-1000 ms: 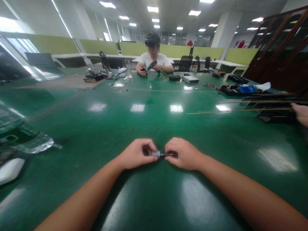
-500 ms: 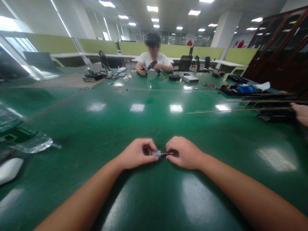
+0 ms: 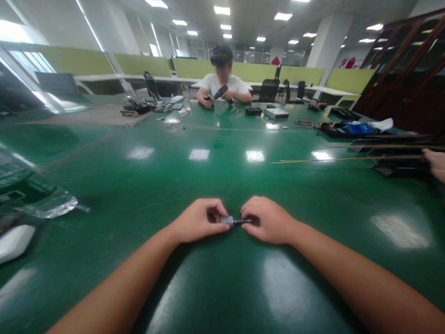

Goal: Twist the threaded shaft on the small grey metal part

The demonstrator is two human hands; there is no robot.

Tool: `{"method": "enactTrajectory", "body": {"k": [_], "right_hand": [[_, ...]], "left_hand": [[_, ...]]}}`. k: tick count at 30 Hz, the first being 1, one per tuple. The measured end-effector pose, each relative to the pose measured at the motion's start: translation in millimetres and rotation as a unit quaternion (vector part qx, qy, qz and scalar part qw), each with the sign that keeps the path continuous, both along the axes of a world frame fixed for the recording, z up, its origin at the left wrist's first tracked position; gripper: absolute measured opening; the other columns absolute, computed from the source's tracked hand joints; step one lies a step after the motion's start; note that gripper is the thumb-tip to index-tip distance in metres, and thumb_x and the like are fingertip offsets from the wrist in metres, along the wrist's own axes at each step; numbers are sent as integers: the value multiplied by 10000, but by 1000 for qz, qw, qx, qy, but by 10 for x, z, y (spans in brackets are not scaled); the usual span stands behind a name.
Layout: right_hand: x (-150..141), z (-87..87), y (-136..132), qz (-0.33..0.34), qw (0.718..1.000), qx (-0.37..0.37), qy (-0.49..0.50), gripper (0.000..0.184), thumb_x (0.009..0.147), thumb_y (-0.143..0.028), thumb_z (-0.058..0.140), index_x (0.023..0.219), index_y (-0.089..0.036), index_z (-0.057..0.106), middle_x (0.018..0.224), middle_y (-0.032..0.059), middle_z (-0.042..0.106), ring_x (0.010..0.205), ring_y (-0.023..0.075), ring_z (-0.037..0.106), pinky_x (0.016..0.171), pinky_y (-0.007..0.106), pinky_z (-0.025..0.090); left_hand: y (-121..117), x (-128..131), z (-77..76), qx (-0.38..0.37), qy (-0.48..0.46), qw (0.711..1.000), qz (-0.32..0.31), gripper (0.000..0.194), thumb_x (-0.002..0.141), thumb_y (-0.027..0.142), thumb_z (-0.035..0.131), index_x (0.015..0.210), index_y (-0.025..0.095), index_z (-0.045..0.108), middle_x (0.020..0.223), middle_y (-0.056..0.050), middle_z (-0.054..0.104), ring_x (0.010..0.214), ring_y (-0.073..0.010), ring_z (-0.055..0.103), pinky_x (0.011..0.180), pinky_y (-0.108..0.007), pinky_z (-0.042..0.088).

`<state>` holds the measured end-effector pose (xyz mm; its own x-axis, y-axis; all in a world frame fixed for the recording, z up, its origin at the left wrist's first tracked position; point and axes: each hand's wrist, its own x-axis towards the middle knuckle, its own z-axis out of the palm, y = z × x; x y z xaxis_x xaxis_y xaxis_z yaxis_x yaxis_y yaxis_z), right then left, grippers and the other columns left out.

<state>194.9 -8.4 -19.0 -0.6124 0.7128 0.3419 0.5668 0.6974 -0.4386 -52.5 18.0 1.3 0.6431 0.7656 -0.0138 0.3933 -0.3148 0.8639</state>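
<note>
Between the thumb and fingers of my left hand [image 3: 200,221] is a small grey cylinder [image 3: 226,221], lying sideways just above or on the green tabletop. From its right end runs a thin dark shaft [image 3: 238,222] that looks ridged, perhaps threaded. My right hand [image 3: 267,221] is closed in a pinch around the far part of this shaft, and its tip shows dimly inside the curl of the fingers. Both pieces sit in one line. What exact kind of part this is cannot be made out.
A large plastic bottle [image 3: 38,195] lies at left, near a white object [image 3: 15,243]. Across the green table [image 3: 167,176], a person [image 3: 222,86] holds a power drill [image 3: 220,92]. At right, another person's hand [image 3: 435,163] holds long thin rods [image 3: 347,160] by black trays [image 3: 399,167].
My right hand has shifted very slightly right and up, with its pinch kept on the dark shaft. My left hand stays nearly still on the grey cylinder. The view tilts a little.
</note>
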Motion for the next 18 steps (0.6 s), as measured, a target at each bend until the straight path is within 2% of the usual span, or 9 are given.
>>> {"method": "enactTrajectory", "body": {"k": [18], "right_hand": [[27,36,-9,-5,1000,-5,-6,67,811,-208,699,860,-202,654,912,42,702,908,202,617,858,350,475]], "left_hand": [[13,-1,-1,-7,7,1000,-2,259,767,322,782,870,113,668,835,-68,710,748,-178,653,688,-285,529]]}}
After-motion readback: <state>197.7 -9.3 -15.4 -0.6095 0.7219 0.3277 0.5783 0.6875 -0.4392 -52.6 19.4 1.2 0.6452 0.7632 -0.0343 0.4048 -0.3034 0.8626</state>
